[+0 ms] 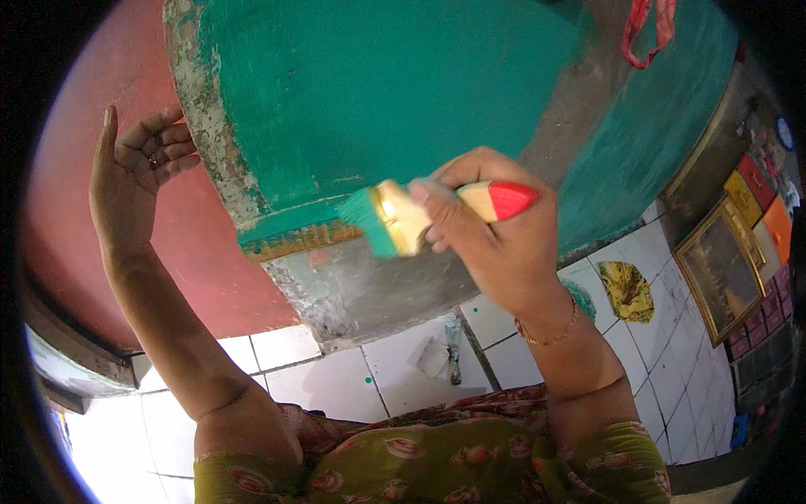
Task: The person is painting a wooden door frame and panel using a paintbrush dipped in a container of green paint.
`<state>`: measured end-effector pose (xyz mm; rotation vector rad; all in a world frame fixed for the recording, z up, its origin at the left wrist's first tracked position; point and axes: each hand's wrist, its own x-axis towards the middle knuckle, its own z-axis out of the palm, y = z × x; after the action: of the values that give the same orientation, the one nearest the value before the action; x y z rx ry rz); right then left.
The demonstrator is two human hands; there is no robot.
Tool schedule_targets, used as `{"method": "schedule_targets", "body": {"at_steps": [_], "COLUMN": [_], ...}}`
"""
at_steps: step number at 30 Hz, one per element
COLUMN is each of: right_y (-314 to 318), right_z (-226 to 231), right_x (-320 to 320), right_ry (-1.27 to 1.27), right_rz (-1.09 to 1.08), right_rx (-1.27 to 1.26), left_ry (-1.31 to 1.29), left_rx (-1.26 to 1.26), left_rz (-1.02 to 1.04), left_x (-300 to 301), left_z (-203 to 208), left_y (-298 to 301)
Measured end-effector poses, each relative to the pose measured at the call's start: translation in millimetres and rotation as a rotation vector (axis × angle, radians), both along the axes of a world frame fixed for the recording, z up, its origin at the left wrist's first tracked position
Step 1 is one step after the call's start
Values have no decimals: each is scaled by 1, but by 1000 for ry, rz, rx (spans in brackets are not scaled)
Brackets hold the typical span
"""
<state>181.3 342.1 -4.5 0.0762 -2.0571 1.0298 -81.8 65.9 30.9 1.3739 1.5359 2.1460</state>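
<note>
My right hand (495, 227) is closed around the handle of a wide paintbrush (403, 217) with a red tip. Green paint covers its bristles, which touch the lower border of the green wall (395, 101), beside an unpainted brownish strip (306, 238). The brush is slightly blurred. To the left, my left hand (143, 164) is raised with its fingers apart and nothing in it. Its fingertips are at the rough, peeling wall edge (210, 126), where the pink wall (201, 260) meets the green one; whether they touch it I cannot tell.
White floor tiles (319, 378) with green drips run below the wall. A thin tool (453, 353) and a greyish flat piece (430, 357) lie there. Rightward are a yellow patterned piece (625, 291), a gold-framed picture (722, 269) and a hanging red cloth (651, 38).
</note>
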Motion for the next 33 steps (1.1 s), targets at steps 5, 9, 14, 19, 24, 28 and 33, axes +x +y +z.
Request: {"method": "schedule_targets", "body": {"at_steps": [5, 9, 14, 19, 24, 28, 33], "right_y": [59, 101, 60, 13, 4, 46, 97], "right_z": [-8, 16, 49, 50, 37, 22, 34], "right_x": [5, 47, 55, 34, 10, 15, 62], "right_ry": [12, 6, 145, 169, 16, -76, -308], "right_rz": [-327, -536, -383, 123, 218, 112, -224], "right_rx": [-162, -152, 18, 366, 526, 503, 343], "left_ry": [-64, -69, -25, -46, -32, -57, -31], "left_rx": [24, 38, 19, 49, 46, 40, 34], "left_rz": [171, 87, 79, 121, 143, 143, 121], "left_x": [20, 11, 5, 11, 6, 15, 9], "left_z": [-2, -8, -9, -3, -7, -4, -8], "left_y": [3, 7, 8, 6, 4, 5, 15]}}
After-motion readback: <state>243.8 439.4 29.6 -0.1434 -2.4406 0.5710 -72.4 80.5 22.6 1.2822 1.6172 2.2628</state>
